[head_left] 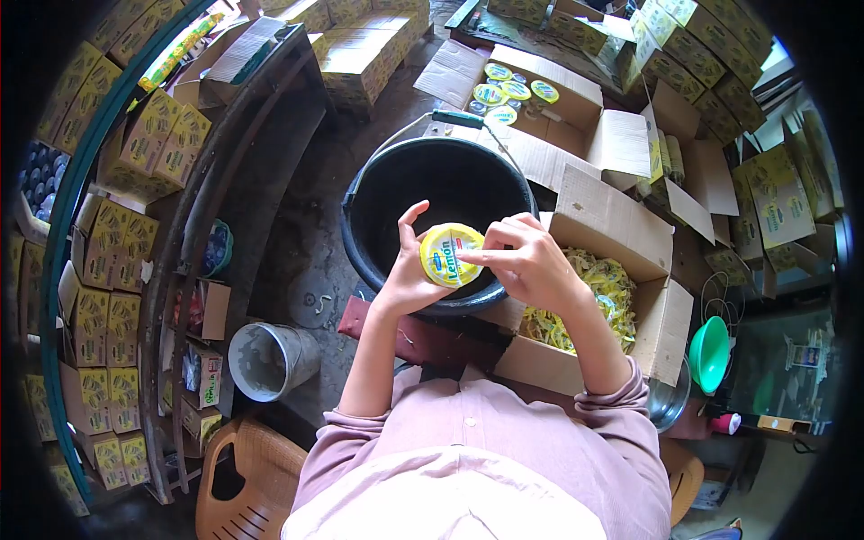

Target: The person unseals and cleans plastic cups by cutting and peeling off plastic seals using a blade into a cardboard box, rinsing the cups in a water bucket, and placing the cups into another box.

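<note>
My left hand [405, 277] holds a round container with a yellow and white lemon label [450, 256] over the front of a large black bucket [441, 171]. Its thumb sticks up beside the container. My right hand [526, 261] touches the label with an extended finger, its other fingers curled. Whether anything is pinched in it is too small to tell. Right of the bucket, an open cardboard box [612, 211] holds a heap of yellow labels or wrappers [585, 310]. Behind it, another open box [540, 144] contains several lidded containers [516, 90].
A grey bucket [270, 362] stands on the floor at the left, near a brown plastic chair [247, 477]. Printed cartons [108, 324] fill the left shelves. A green bowl [709, 355] sits at the right. The black bucket's handle [457, 118] arches across its far side.
</note>
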Demonstrator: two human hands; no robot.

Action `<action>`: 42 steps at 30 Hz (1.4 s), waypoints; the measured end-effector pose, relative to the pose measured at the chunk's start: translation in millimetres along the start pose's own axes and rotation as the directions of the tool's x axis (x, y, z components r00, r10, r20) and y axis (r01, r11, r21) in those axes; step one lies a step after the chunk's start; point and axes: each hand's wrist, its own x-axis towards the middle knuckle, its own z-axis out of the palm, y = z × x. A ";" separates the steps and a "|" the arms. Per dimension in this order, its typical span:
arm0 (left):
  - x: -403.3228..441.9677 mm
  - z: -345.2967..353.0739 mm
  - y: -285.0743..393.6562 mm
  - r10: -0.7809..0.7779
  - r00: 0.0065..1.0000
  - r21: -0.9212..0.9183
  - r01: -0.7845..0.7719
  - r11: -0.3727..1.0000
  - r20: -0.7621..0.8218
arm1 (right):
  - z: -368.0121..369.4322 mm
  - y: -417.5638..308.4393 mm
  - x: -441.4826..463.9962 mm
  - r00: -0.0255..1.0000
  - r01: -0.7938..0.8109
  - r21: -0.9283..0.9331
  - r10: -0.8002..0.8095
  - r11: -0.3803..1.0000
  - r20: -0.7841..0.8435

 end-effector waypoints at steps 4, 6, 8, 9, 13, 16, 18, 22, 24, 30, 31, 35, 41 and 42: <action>0.2 1.1 -1.2 0.007 1.000 -0.015 -0.007 1.000 -0.003 | 0.5 -1.2 2.0 1.000 0.013 -0.021 -0.013 1.000 0.025; 0.5 0.7 0.2 0.023 1.000 0.023 -0.024 0.999 0.009 | 1.1 -0.9 2.3 0.999 0.014 -0.050 -0.012 0.999 0.035; 0.1 -0.1 -1.6 0.010 1.000 0.023 -0.010 1.000 0.007 | 1.3 -1.7 3.1 0.999 0.017 -0.080 -0.013 0.997 0.049; -0.3 -0.1 -2.2 0.003 1.000 0.024 -0.003 1.000 0.006 | 1.0 -3.0 4.3 0.998 0.019 -0.096 -0.013 0.995 0.059; -0.5 1.7 0.6 -0.024 1.000 -0.031 0.024 0.999 0.003 | 4.7 -2.6 4.3 0.998 0.025 -0.126 -0.017 0.992 0.058; -1.0 1.0 -2.0 -0.033 0.999 -0.008 0.033 0.999 0.002 | -0.6 -2.4 3.3 0.997 0.013 -0.152 -0.001 0.988 0.080; -1.1 0.6 -1.3 -0.042 0.999 -0.013 0.042 0.999 -0.003 | -2.6 1.0 0.5 0.995 0.004 -0.152 0.012 0.988 0.102; -0.3 2.1 -0.9 -0.001 1.000 0.094 0.000 0.996 0.007 | -3.9 4.2 -0.2 0.990 0.009 -0.189 0.018 0.982 0.141; 0.1 2.7 0.2 -0.019 1.000 0.072 0.019 0.997 0.010 | 1.0 5.2 1.4 0.992 0.020 -0.173 0.002 0.985 0.127; -0.1 2.9 0.3 -0.044 0.999 0.109 0.045 0.993 -0.010 | 3.4 14.1 2.8 0.995 0.026 -0.174 -0.010 0.984 0.095; 0.1 3.0 1.7 -0.042 0.999 0.125 0.044 0.991 -0.018 | 0.5 17.1 1.1 0.995 0.020 -0.181 -0.002 0.983 0.096; 1.1 5.4 2.5 -0.047 0.998 0.132 0.052 0.990 -0.038 | -11.1 29.6 -11.0 0.997 -0.008 -0.182 0.023 0.983 0.079; 10.4 3.3 2.3 -0.045 0.999 0.253 0.044 0.966 -0.001 | -25.0 41.5 -40.0 0.988 -0.142 -0.133 0.131 0.981 -0.086; 13.8 1.7 1.7 -0.058 0.998 0.277 0.052 0.959 0.015 | -26.1 40.2 -44.9 0.980 -0.172 -0.128 0.157 0.977 -0.121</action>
